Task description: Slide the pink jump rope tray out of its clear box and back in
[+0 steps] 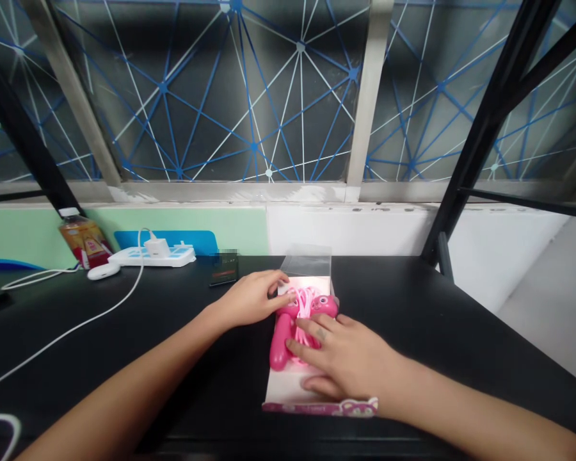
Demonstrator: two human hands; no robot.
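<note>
A pink jump rope (pixel 306 301) lies in a narrow box (pixel 288 388) with a pale inside and a printed front edge. Its cord is bundled between two pink handles with animal-face ends; the left handle (pixel 281 342) shows almost whole, the right one is mostly covered. My left hand (pixel 252 298) grips the box's far left side, fingers curled at the edge, thumb over the left handle's head. Spread over the cord and right handle are the fingers of my right hand (pixel 340 355), its thumb low inside the box. A clear plastic flap (pixel 307 264) stands at the box's far end.
On the black desk (pixel 388 301), a dark card-like item (pixel 224 269) lies beyond my left hand. Farther left are a white power strip (pixel 173 257) with a charger, a white case (pixel 103 272) and a drink bottle (pixel 85 240). A white cable (pixel 108 310) crosses the left side.
</note>
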